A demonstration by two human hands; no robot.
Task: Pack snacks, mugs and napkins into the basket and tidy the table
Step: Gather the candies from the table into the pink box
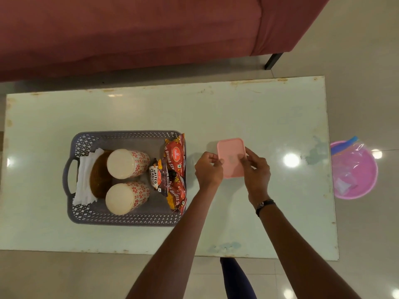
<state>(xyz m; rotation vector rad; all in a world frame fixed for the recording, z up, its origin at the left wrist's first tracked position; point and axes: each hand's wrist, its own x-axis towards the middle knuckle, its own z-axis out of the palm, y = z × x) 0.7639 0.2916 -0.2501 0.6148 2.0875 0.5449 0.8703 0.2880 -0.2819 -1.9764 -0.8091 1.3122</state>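
A grey perforated basket (127, 220) sits on the left half of the table. Inside it lie two white mugs with red flower prints (127, 164) (126, 198) on their sides, white napkins (85, 175) at the left end beside a brown woven piece (99, 175), and red snack packets (174, 169) at the right end. Just right of the basket a pink box with a lid (231, 152) rests on the table. My left hand (208, 170) grips its left edge and my right hand (257, 169) grips its right edge.
The pale glass table (237, 108) has worn edges. A red sofa (129, 33) stands behind it with a black leg (273, 61). A pink tub (364, 190) holding plastic wrappers sits on the floor off the table's right end.
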